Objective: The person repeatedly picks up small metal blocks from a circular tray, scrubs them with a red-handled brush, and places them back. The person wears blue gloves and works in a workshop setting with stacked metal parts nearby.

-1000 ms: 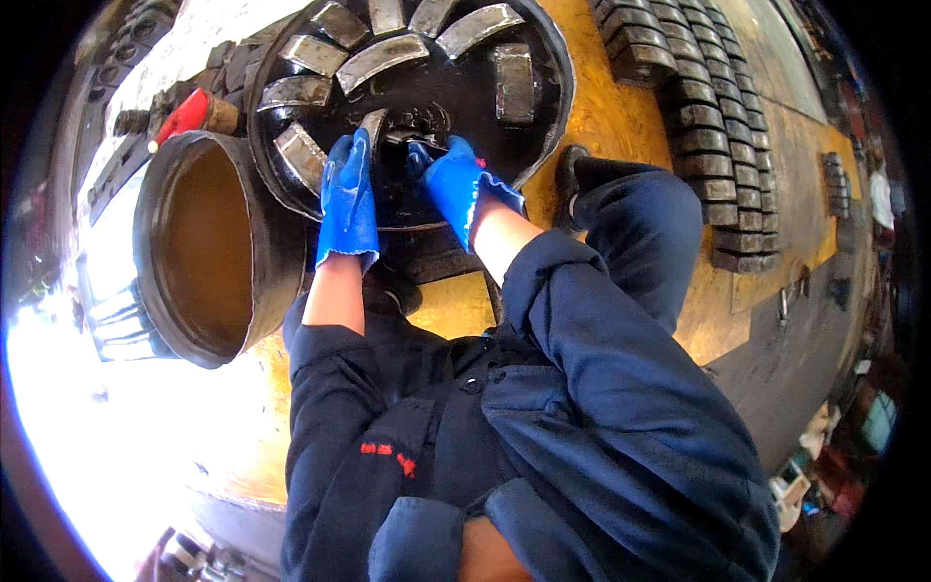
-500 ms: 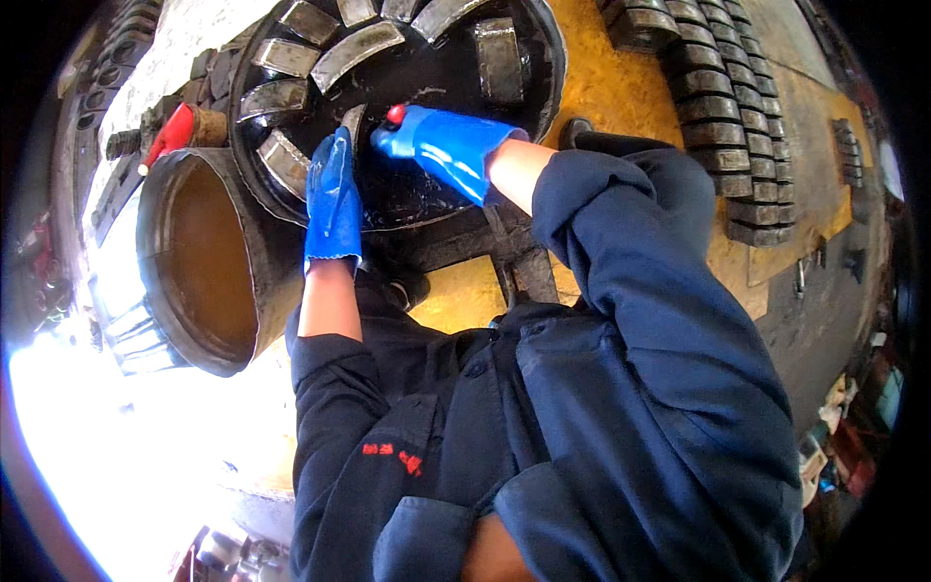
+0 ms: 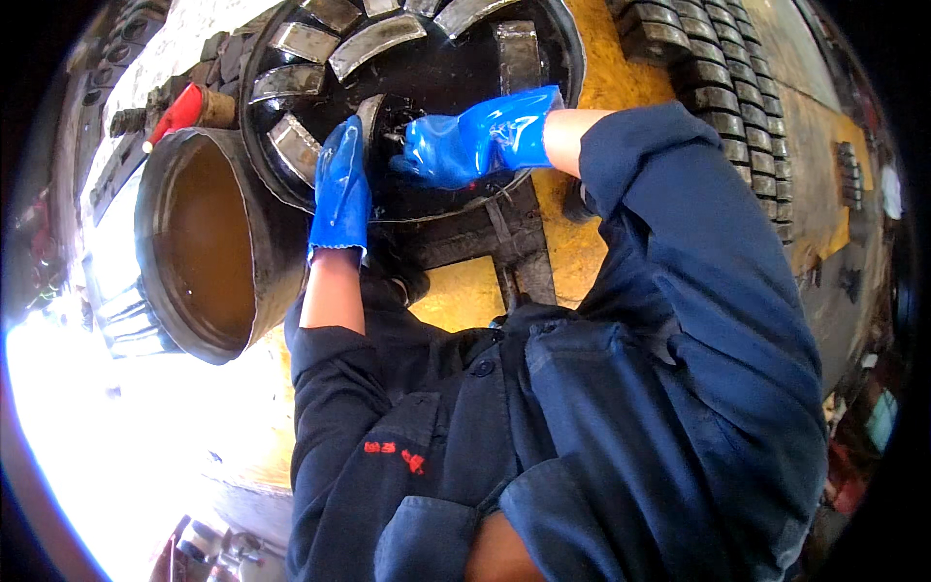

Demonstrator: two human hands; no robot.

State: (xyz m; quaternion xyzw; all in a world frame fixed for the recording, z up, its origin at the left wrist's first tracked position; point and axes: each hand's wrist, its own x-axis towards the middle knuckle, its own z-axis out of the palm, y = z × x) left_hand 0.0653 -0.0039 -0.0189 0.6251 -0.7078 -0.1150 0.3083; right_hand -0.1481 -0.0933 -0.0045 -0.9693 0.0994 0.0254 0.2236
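Both my hands wear blue rubber gloves over a large round black pan (image 3: 580, 73) with dark, wet-looking contents. My left hand (image 3: 341, 184) is closed on a curved metal block (image 3: 369, 114) standing near the pan's front left. Just right of it, my right hand (image 3: 441, 150) is a fist turned toward the block. Only a small red bit of what it grips shows below the glove; the rest is hidden. Several similar curved metal blocks (image 3: 378, 47) lie along the pan's left and far sides, and another block (image 3: 519, 58) sits at the right.
A metal drum (image 3: 254, 242) with a brownish inside stands left of the pan. Behind it lies a red-handled object (image 3: 179, 114) with a brown end. Stacked rows of dark curved blocks (image 3: 713, 82) stand at the right on a yellow surface (image 3: 464, 296). A dark metal frame (image 3: 499, 228) is below the pan.
My right hand has turned over and its elbow has swung outward to the right. The red knob above its fist has gone from sight. My left hand keeps hold of the block.
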